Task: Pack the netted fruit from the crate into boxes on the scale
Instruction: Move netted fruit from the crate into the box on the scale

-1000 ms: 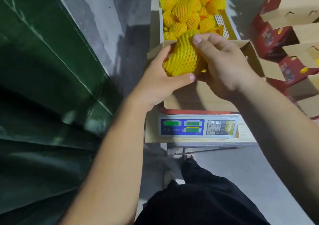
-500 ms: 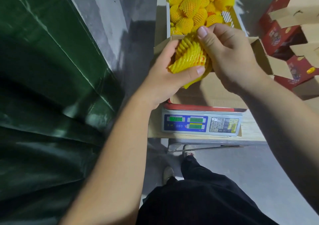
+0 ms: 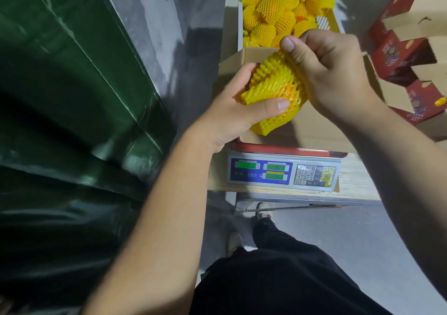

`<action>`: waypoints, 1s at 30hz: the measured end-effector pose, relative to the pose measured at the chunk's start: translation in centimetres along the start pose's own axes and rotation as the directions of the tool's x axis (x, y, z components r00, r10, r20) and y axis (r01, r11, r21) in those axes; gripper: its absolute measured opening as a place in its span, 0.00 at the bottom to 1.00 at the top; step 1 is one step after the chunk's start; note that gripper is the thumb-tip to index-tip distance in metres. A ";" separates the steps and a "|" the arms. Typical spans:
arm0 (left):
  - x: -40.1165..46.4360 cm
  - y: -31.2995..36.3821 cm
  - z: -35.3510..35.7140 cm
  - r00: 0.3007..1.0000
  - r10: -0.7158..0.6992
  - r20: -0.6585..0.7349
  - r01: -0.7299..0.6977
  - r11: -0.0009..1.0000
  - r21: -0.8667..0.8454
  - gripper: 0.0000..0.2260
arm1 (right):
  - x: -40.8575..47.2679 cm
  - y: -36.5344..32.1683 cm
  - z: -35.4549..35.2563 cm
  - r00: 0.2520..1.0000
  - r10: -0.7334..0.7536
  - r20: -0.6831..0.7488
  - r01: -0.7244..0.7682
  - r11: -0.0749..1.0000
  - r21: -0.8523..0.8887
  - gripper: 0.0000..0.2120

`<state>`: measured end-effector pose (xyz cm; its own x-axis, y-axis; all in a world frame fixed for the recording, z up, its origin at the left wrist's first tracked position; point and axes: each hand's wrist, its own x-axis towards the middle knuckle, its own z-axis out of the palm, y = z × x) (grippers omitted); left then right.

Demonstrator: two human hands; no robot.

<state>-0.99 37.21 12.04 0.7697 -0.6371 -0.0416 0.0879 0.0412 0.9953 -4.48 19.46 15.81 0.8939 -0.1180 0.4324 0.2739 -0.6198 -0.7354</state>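
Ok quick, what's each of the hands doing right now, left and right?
Left hand: holding the netted fruit from below, thumb across it.
Right hand: pinching the top of the same fruit's net, above the box.

Both forearms bare, reaching forward, hands close together. Left hand point(image 3: 232, 111) cupped palm-up, thumb laid across. Right hand point(image 3: 331, 72) knuckles-up, fingers curled, thumb pinching.

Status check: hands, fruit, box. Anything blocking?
Left hand and right hand both grip one netted fruit above the open box on the scale. Nothing blocking.
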 end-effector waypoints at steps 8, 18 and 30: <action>-0.7 -0.8 -0.1 0.993 -0.066 0.100 0.083 0.980 -0.179 0.37 | 0.3 -0.1 -0.1 0.997 -0.017 0.078 0.008 0.993 0.118 0.20; -0.7 0.2 -0.6 0.985 -0.081 0.151 0.114 0.967 -0.229 0.33 | 0.8 -0.5 -0.2 0.982 0.117 0.147 -0.153 0.953 0.261 0.28; -0.5 -0.2 -0.3 0.982 -0.056 0.182 0.111 0.944 -0.310 0.46 | 0.9 0.6 0.2 0.887 0.422 0.189 -0.462 0.811 0.359 0.15</action>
<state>-1.25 37.74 11.85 0.6357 -0.7677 -0.0805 0.3643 0.2064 0.9081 -3.47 19.12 15.68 0.9752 -0.2200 -0.0255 -0.0638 -0.1690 -0.9835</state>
